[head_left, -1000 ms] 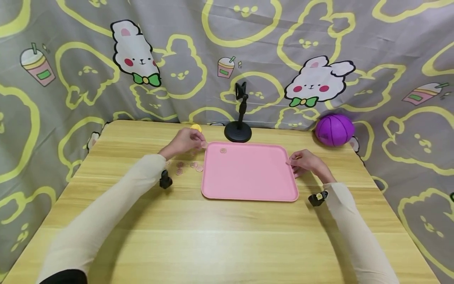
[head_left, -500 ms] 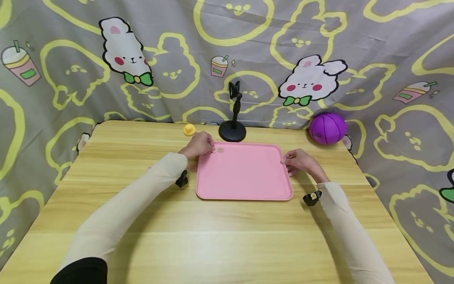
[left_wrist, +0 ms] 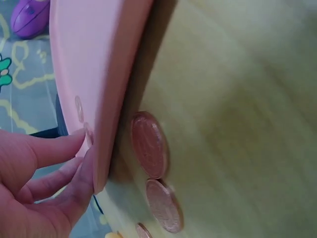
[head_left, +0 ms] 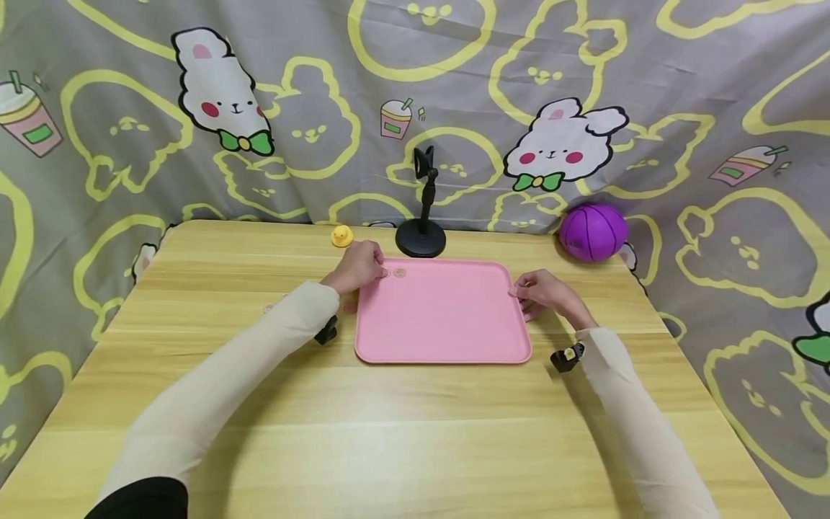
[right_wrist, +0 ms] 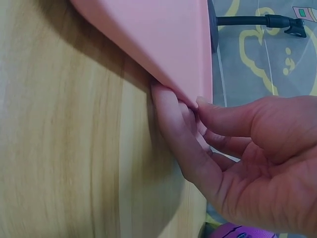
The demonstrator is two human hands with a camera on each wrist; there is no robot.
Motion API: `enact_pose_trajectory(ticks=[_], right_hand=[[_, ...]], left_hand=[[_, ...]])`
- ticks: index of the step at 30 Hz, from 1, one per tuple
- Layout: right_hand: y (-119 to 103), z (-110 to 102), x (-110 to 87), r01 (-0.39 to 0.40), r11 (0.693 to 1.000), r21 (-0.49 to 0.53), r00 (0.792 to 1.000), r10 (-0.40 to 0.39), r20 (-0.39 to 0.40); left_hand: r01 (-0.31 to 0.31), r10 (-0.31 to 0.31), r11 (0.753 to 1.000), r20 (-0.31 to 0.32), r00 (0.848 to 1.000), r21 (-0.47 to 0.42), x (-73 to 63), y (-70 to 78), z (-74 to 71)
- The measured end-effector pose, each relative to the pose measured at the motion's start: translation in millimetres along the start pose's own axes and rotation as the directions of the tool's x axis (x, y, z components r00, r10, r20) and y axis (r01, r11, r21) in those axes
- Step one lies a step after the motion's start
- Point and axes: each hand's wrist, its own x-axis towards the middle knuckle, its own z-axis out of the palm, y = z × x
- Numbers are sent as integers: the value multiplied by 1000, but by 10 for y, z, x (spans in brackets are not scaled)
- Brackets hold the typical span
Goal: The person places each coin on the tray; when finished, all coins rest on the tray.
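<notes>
A pink tray lies on the wooden table. At its far left corner my left hand pinches a small round coin by thumb and finger, low against the tray's inner edge. Just right of those fingers, a second coin rests flat on the tray. Several copper-coloured coins lie on the table outside the tray's left side, mostly hidden by my left arm in the head view. My right hand grips the tray's right rim, thumb on the edge and fingers partly underneath.
Behind the tray stands a black phone holder on a round base. A yellow toy duck sits left of it, and a purple ball is at the back right. A patterned curtain hangs behind the table.
My left hand has carried a coin rightward from beside the tray to its far left corner, near the other coin. My right hand keeps its grip on the rim. The head view has shifted slightly.
</notes>
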Motion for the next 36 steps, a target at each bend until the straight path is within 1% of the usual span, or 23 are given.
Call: enact_pose_trajectory(ticks=[3,8,11,12,15,17,19,22,27,30,33,36], right_hand=[[-24,7,19,8,1000,-6,1000,-8,10],[-34,-6,2,10,1000,-12,1000,-10,11],[-36,-26,-30,19,999,-32,1000,-19,-15],[-36,-31,-40,20,999,-44,1000,-21,-22],[-22,-26,-59,6,998,-59,999,-8,-37],[-9,-13,-66,-4,998,-56,999,2,-34],[9,3,-64,-9,999,-35,1000,8,-28],[16,16,-50,-7,1000,-17,1000,6,-16],[-12,22,-11,-12,999,-32,1000,12,1],[-32,13,-4,-9,999,-39,1000,9,11],[-43,3,-4,-11,999,-33,1000,12,19],[-54,1,10,-24,999,-33,999,24,27]], left_hand=[[-28,28,1000,-36,999,3,-31,-70,-35],[-74,72,997,-56,996,-38,-86,-221,-176],[-117,115,993,-74,991,-18,-117,-320,-275],[-122,122,992,-73,990,-5,-127,-356,-305],[-119,121,992,-52,991,36,-165,-466,-377],[-102,103,994,-26,994,49,-205,-543,-423],[-85,86,995,-13,996,58,-258,-615,-476],[-68,68,997,1,998,35,-346,-724,-576],[-78,79,997,61,995,-16,-505,-892,-744],[-83,86,996,77,993,-36,-609,-971,-809],[-94,99,994,82,992,-58,-704,-994,-819],[-122,129,990,108,986,-70,-776,-929,-756]])
